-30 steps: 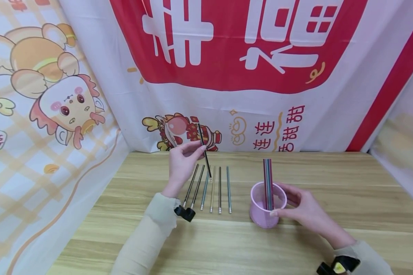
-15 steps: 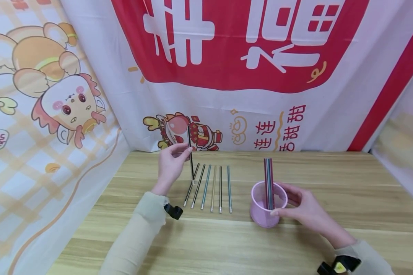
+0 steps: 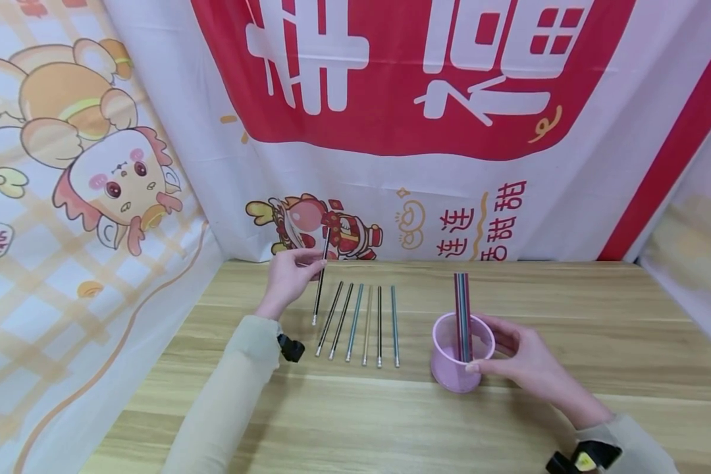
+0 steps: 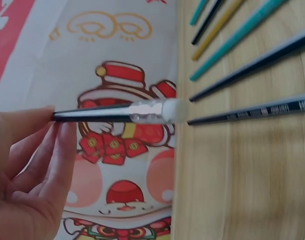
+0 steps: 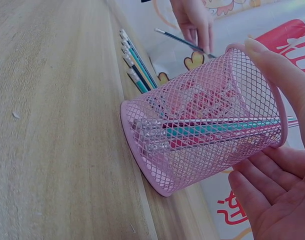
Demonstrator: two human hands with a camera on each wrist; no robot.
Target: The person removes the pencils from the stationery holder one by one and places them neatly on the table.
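Observation:
My left hand (image 3: 287, 278) pinches a black pencil (image 3: 318, 299) between thumb and fingers, tilted, its eraser end down, left of a row of pencils (image 3: 354, 322). Seen from the left wrist, the silver ferrule and white eraser (image 4: 160, 110) point toward the tabletop. Several black, blue-green and yellowish pencils make up that row, lying apart with their erasers toward me. On the right, my right hand (image 3: 524, 365) holds a pink mesh pencil cup (image 3: 450, 380), thumb at the rim and fingers round the far side. Several striped-looking pencils (image 3: 462, 309) stand bunched inside, erasers down.
The wooden tabletop (image 3: 367, 428) ends at a white cloth backdrop (image 3: 569, 224) with red and cartoon prints. Another printed cloth (image 3: 47, 316) borders the left side. A small white speck (image 5: 16, 115) lies on the wood in the right wrist view.
My left hand has carried the black pencil leftward, from above the row to just beyond its left end, and lowered it slightly. The right hand and pencil cup have stayed put.

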